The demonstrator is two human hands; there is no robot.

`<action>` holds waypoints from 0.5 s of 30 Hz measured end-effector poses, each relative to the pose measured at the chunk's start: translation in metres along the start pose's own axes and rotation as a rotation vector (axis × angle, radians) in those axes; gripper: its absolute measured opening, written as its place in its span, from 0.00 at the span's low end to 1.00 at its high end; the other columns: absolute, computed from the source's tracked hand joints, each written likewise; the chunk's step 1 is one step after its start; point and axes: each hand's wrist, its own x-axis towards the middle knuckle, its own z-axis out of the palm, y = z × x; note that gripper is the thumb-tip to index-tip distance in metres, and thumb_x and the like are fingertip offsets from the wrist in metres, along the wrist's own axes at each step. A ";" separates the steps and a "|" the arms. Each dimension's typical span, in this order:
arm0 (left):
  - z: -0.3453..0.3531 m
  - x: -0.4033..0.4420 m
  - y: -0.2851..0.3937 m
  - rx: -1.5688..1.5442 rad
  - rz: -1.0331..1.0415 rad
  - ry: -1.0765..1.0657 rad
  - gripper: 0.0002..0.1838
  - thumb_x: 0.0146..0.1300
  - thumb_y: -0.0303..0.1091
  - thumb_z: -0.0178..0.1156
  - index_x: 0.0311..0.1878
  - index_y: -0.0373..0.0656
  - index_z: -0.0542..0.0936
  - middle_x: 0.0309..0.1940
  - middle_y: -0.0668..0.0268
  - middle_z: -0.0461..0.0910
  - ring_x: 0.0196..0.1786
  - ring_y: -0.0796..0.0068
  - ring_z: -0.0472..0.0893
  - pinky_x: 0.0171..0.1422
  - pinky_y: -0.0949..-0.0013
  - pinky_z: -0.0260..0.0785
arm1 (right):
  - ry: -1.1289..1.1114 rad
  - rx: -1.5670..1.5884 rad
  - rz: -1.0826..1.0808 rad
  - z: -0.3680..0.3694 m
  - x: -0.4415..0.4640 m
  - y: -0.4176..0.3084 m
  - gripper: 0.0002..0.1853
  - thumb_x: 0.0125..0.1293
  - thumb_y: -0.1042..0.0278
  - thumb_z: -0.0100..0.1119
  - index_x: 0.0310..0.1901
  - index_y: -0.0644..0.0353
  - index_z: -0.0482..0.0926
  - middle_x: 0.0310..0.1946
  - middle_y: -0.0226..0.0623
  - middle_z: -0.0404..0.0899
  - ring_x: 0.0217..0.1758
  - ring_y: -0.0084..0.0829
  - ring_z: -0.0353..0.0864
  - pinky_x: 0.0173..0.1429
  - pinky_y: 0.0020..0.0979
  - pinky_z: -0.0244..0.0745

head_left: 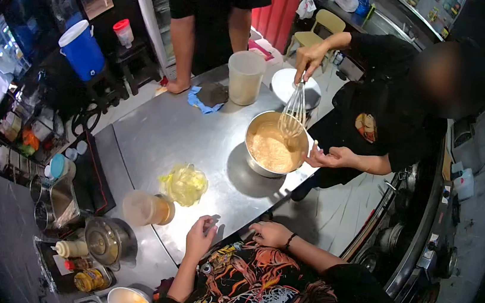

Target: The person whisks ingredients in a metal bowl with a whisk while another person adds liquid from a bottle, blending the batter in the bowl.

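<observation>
At the bottom of the frame, the left hand (pixel 202 234) hovers by the counter (pixel 139 166) edge, its grip loosely spread with the fingers a little bent and nothing between them. Just right of it is the right hand (pixel 272 234); its fingers curl inward, and whether its grip is spread or pressed together I cannot tell.

At the lower left, a white bowl (pixel 113 299) holds something pale with orange bits. Above it, a dark tray (pixel 50 254) carries a cream squeeze bottle (pixel 71 249) and a yellow jar (pixel 92 281), with a lidded pot (pixel 105 241) beside them.

Left of centre, near the left hand, a translucent tub (pixel 141 208) has amber contents toward its base, and a clear plastic bag (pixel 183 184) with yellow contents lies just above.

Right of centre, a metal bowl (pixel 250 156) sits near the counter's edge, partly filled with a beige, lumpy mixture (pixel 271 149). A co-worker's upper hand (pixel 309 60) grips a whisk (pixel 296 107), its wires over the bowl.

Farther up, a tall translucent tub (pixel 245 79) stands on the counter, its contents unclear. At the upper left are a blue cooler (pixel 83 54) with a white lid and a red-lidded jar (pixel 123 34).
</observation>
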 end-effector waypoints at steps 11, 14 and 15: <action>0.006 -0.003 -0.008 -0.011 0.002 -0.005 0.16 0.56 0.32 0.62 0.47 0.40 0.73 0.38 0.59 0.80 0.38 0.65 0.80 0.43 0.67 0.72 | 0.021 -0.018 0.014 0.004 -0.005 0.000 0.21 0.61 0.57 0.53 0.55 0.56 0.69 0.46 0.47 0.76 0.49 0.47 0.76 0.52 0.44 0.71; 0.005 -0.002 0.005 0.003 0.038 -0.009 0.15 0.56 0.30 0.62 0.46 0.40 0.73 0.36 0.60 0.80 0.37 0.67 0.80 0.43 0.67 0.72 | 0.041 -0.010 -0.007 0.005 -0.007 0.001 0.21 0.62 0.57 0.53 0.55 0.56 0.69 0.43 0.47 0.77 0.47 0.48 0.77 0.50 0.45 0.72; 0.007 0.000 0.007 0.002 0.055 -0.015 0.15 0.56 0.30 0.62 0.46 0.40 0.73 0.36 0.60 0.80 0.37 0.67 0.80 0.43 0.67 0.72 | 0.033 -0.025 0.004 0.002 -0.008 0.000 0.21 0.62 0.57 0.53 0.54 0.57 0.69 0.42 0.47 0.78 0.46 0.49 0.77 0.48 0.44 0.72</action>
